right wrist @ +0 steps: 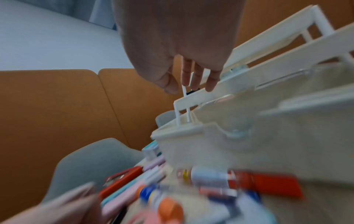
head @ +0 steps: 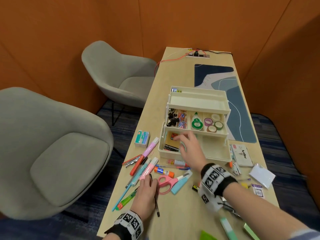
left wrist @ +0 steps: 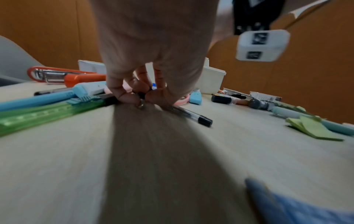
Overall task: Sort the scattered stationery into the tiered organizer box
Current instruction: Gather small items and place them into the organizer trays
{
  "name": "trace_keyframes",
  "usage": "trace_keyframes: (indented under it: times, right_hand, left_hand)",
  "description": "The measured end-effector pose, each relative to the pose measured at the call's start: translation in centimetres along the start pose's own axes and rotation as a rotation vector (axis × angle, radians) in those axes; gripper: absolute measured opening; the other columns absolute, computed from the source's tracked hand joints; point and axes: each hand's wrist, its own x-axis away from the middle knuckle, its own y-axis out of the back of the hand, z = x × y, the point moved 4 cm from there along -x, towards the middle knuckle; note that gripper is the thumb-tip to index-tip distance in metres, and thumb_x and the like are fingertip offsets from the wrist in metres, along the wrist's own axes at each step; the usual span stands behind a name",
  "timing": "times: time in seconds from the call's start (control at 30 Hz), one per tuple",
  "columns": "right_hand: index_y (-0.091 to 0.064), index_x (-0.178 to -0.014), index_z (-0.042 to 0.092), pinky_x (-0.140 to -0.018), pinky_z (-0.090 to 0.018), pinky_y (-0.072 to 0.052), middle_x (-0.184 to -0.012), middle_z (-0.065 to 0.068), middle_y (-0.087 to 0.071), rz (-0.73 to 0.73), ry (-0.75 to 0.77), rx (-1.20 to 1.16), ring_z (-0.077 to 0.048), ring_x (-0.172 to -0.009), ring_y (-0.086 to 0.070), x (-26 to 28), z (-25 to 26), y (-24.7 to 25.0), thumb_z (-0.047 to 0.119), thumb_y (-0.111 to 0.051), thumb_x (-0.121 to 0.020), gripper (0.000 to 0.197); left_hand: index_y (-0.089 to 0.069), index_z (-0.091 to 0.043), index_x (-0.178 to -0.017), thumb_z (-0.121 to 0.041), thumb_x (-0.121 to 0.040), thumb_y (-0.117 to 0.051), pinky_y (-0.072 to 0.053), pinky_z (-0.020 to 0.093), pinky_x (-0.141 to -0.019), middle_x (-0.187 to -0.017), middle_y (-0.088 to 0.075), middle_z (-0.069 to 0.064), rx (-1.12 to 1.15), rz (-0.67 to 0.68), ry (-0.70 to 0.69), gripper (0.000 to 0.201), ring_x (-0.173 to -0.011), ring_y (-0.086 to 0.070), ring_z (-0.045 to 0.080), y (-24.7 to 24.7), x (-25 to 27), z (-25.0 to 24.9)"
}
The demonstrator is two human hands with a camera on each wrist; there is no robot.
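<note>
The cream tiered organizer box (head: 195, 157) stands open at mid table, its middle tier holding binder clips, paper clips and tape rolls (head: 213, 122). My right hand (head: 183, 141) hovers over the bottom compartment beside a coin envelope pack (head: 170, 146). In the right wrist view the right hand (right wrist: 187, 86) has straight fingers with nothing in them, above the box (right wrist: 249, 136). My left hand (head: 149, 181) is down on the table nearer me. In the left wrist view the left hand (left wrist: 141, 97) pinches a black pen (left wrist: 189, 114) lying flat. The pen (head: 156, 205) trails toward me.
Highlighters (head: 149, 168), a glue stick (head: 163, 171), pink scissors (head: 166, 183) and a green cutter (head: 127, 200) lie around my left hand. A staples box (head: 142, 138) sits left of the organizer, an Artline box (head: 242, 155) right. Two grey chairs (head: 57, 153) flank the table's left edge.
</note>
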Motion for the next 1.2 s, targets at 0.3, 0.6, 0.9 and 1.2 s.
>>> trace_keyframes:
  times: [0.3, 0.6, 0.9, 1.2]
  right_hand:
    - [-0.063, -0.102, 0.018, -0.093, -0.020, -0.038, -0.107, 0.006, -0.043, 0.113, -0.061, -0.063, -0.010, -0.107, -0.047, 11.9, -2.7, -3.1, 0.000, -0.052, -0.085, 0.027]
    - [-0.065, -0.095, 0.018, -0.086, -0.006, -0.032, -0.100, 0.006, -0.045, 0.069, -0.134, -0.028, -0.003, -0.095, -0.048, 15.2, -3.5, -1.6, -0.002, -0.055, -0.085, 0.025]
    - [-0.064, -0.095, 0.024, -0.092, -0.025, -0.043, -0.101, 0.012, -0.046, 0.106, -0.206, -0.020, -0.008, -0.102, -0.049, 16.3, -4.5, -1.4, 0.005, -0.050, -0.089, 0.025]
    - [-0.066, -0.091, 0.019, -0.083, -0.001, -0.032, -0.097, 0.012, -0.047, 0.063, -0.249, -0.080, 0.005, -0.098, -0.047, 16.4, -4.8, -0.1, 0.000, -0.051, -0.088, 0.025]
  left_hand:
    - [-0.043, -0.019, -0.121, -0.006, -0.088, -0.051, -0.044, 0.026, -0.082, -0.130, -0.033, 0.004, -0.119, 0.012, 0.005, 0.037, -0.111, -0.037, 0.019, 0.5, 0.4, -0.2]
    - [-0.048, -0.021, -0.085, -0.012, -0.089, -0.050, -0.040, 0.019, -0.084, -0.105, -0.037, -0.005, 0.084, -0.065, 0.008, 0.010, -0.100, -0.039, 0.011, 3.0, 0.4, -0.8]
    - [-0.056, -0.017, -0.092, -0.002, -0.085, -0.055, -0.039, 0.020, -0.089, -0.107, -0.046, -0.003, 0.510, -0.256, 0.003, 0.016, -0.097, -0.048, 0.009, 14.1, -13.3, -8.3]
    - [-0.063, -0.010, -0.093, 0.005, -0.079, -0.057, -0.049, 0.034, -0.084, -0.099, -0.061, 0.009, 0.395, -0.202, 0.076, 0.021, -0.096, -0.058, 0.024, 14.3, -22.6, -5.7]
